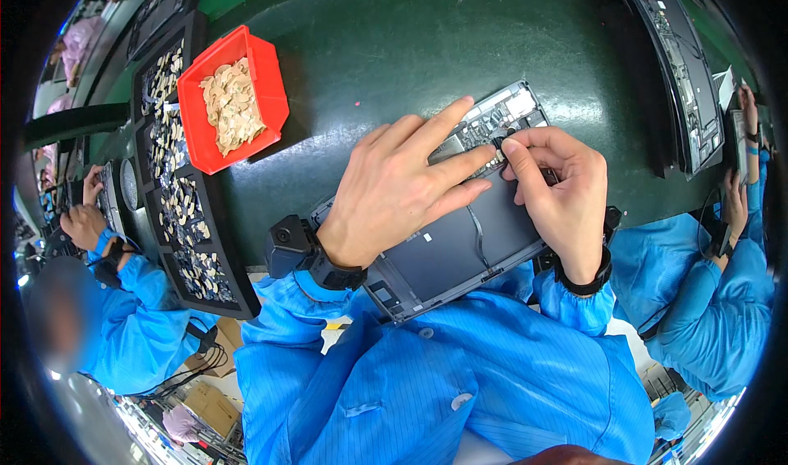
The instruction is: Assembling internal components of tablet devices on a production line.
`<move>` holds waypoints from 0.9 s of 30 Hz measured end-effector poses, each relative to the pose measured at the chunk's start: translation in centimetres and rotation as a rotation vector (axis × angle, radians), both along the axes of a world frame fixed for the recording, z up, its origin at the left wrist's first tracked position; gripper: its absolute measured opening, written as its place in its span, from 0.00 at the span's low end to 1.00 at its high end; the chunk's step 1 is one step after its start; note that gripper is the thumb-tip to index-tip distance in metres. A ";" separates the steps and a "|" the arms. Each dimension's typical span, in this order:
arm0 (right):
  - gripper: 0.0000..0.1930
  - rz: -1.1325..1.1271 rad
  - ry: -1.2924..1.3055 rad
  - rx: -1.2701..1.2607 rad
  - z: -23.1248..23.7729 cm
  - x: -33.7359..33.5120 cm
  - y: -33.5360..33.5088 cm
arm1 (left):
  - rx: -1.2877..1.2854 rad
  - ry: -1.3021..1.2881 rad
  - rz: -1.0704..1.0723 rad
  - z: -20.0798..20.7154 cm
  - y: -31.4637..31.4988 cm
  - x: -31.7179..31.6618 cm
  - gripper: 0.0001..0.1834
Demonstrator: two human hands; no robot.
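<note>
An open dark-grey laptop base lies tilted in front of me, its circuit board showing along the far right end. Across its left part rests my left hand, fingers spread and fingertips touching or just over the board; it holds nothing. My right hand is closed at the board's edge, thumb and forefinger pinching a small black piece, too small to name. A thin grey ribbon cable runs over the bare part of the base. The hands hide some of the board.
A red bin of beige paper-like pieces stands at the left. Beside it, a black compartment tray holds many small dark and beige parts. Several laptop bases stand stacked at the right. Co-workers in blue sleeves sit on both sides.
</note>
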State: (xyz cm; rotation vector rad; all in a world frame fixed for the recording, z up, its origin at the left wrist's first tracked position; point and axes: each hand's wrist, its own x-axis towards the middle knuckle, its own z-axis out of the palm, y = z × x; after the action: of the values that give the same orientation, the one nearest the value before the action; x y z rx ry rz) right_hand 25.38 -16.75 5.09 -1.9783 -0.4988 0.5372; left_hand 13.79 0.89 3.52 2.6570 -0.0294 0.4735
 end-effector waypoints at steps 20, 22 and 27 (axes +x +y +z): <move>0.05 0.065 -0.010 -0.061 0.6 0.5 0.2 | -0.010 -0.013 0.004 -0.2 0.0 0.1 0.18; 0.05 0.067 -0.012 -0.064 0.6 0.6 0.2 | -0.002 -0.005 0.007 -0.1 0.0 0.2 0.18; 0.05 0.093 -0.034 -0.080 0.6 0.6 0.3 | 0.024 -0.019 0.009 -0.1 -0.4 0.1 0.20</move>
State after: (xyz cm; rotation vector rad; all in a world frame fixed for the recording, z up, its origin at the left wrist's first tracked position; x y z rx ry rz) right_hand 25.99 -16.45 5.74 -2.0509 -0.6012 0.5907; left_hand 13.93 0.47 3.40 2.6769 -0.0288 0.5040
